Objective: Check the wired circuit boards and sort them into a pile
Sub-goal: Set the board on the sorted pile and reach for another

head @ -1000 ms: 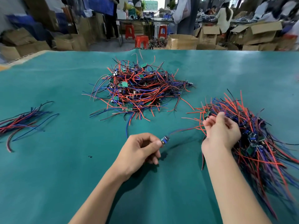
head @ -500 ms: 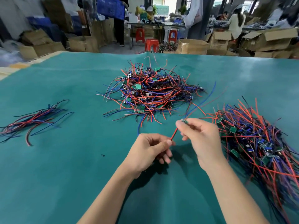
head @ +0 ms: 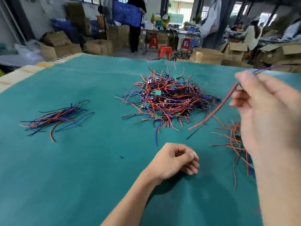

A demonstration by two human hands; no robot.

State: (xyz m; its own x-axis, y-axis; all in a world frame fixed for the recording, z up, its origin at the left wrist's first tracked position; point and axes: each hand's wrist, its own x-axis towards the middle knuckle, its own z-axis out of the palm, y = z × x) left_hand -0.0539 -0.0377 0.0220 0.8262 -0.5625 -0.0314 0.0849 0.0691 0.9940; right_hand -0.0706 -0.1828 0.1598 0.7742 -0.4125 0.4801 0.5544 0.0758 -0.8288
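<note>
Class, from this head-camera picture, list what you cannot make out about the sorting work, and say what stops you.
1. The right hand is motion-blurred, so its grip on the held wires is unclear, and no board shows on them.
2. The right pile is mostly hidden behind that forearm.
3. Whether the left hand pinches anything: too small to tell.

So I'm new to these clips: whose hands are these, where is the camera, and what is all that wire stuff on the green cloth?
The camera sits on a person's head, looking forward and down, so both arms are their own. The right hand is raised and blurred, pinching a wire bundle whose red and black leads hang down. The left hand rests on the green cloth, fingers loosely curled, nothing visible in it. The centre pile is small boards with wires. Another pile lies partly behind the right arm. The loose wires lie far left.
</note>
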